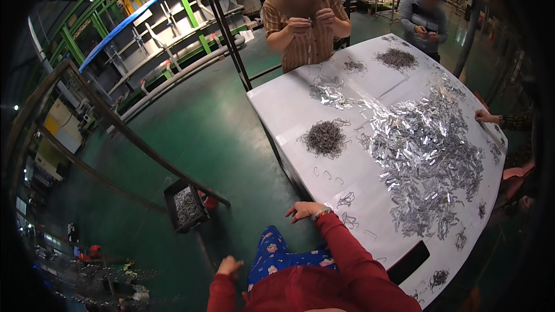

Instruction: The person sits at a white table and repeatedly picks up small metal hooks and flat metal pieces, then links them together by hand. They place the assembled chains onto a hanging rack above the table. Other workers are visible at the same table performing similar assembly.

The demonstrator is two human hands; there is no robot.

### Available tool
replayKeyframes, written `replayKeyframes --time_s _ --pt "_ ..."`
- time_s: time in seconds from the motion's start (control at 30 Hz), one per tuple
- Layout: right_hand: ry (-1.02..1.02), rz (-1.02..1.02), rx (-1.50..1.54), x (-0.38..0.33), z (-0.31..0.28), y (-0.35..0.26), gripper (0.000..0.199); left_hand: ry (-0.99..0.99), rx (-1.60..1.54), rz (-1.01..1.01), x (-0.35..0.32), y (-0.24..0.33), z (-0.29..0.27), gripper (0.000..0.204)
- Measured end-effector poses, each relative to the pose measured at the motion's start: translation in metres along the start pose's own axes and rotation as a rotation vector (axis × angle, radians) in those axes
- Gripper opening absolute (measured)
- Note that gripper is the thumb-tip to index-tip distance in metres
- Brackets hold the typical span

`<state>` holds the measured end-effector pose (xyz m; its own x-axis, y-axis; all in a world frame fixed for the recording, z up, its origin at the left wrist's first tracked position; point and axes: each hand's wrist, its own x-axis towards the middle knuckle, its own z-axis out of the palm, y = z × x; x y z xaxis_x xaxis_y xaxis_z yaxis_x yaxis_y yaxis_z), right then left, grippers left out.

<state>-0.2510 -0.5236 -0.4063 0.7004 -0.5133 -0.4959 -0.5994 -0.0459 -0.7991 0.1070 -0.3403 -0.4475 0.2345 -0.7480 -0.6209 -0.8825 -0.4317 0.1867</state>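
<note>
My left hand [229, 266] is low beside my blue patterned trousers [272, 252], over the floor. It looks loosely open, and I see nothing in it. At the near left edge of the table, my right hand [303, 211] reaches out past the white surface [298, 138]. Its fingers are loosely bent and apart, with nothing visible between them. Close by on the table lie small bunches of thin wire hooks [346, 199]. Farther off is a dark heap of wire hooks [325, 137]. A large pile of shiny, flat metal pieces [428, 150] spreads over the table's middle and right.
A black crate [186, 206] of small metal parts stands at left, near a dark metal frame post [150, 159]. A dark flat rectangular object [409, 261] lies on the near table edge. Across stand a person in a striped shirt [306, 34] and another in grey [424, 20]. Another person's hand [485, 117] reaches in from the right.
</note>
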Motion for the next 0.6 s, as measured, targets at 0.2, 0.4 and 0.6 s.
replayKeyframes --time_s 0.2,0.4,0.6 --pt "0.145 -0.612 -0.023 -0.059 0.004 -0.111 0.048 0.299 0.060 0.554 0.010 0.137 -0.076 0.025" --pt "0.760 -0.297 -0.098 -0.150 -0.071 -0.064 0.042 0.205 -0.206 0.629 -0.011 0.171 -0.045 0.026" --pt "1.118 0.367 -0.373 -0.259 -0.092 0.048 0.038 0.291 -0.268 0.549 -0.017 0.118 -0.052 0.020"
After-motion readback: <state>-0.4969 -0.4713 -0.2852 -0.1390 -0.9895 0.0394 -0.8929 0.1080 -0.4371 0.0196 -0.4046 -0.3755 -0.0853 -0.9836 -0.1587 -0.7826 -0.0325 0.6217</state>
